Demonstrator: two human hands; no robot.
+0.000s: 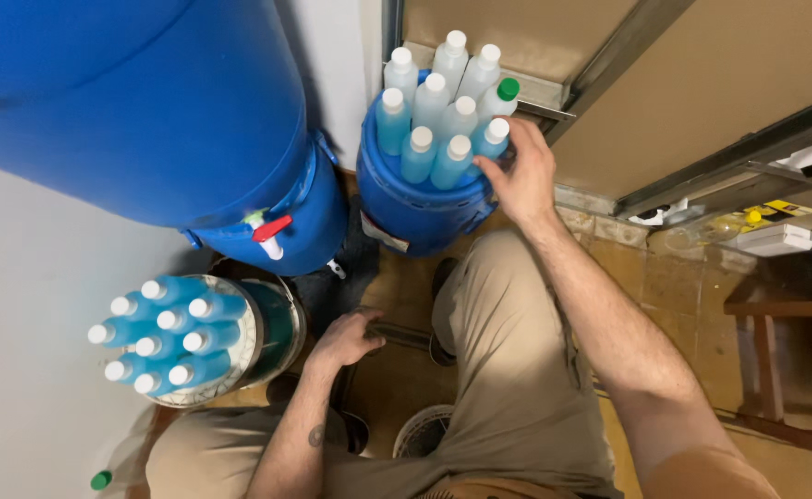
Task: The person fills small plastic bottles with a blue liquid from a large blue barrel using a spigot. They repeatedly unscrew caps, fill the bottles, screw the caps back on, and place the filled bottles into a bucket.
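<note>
My right hand (520, 176) reaches forward and its fingers close around a blue-liquid bottle with a white cap (492, 140), standing among several like bottles (422, 152) on top of a small blue drum (411, 208). One bottle there has a green cap (501, 97). My left hand (343, 340) rests low between my knees, fingers curled on a dark object that I cannot make out. To its left, several more blue bottles (161, 337) stand on a round white-rimmed bucket (272, 323).
A large blue barrel (138, 102) with a red and white tap (267, 231) hangs over the left. White walls close the left side. A wooden stool (766, 323) and a shelf with white items (775, 236) are at the right. The floor is tiled.
</note>
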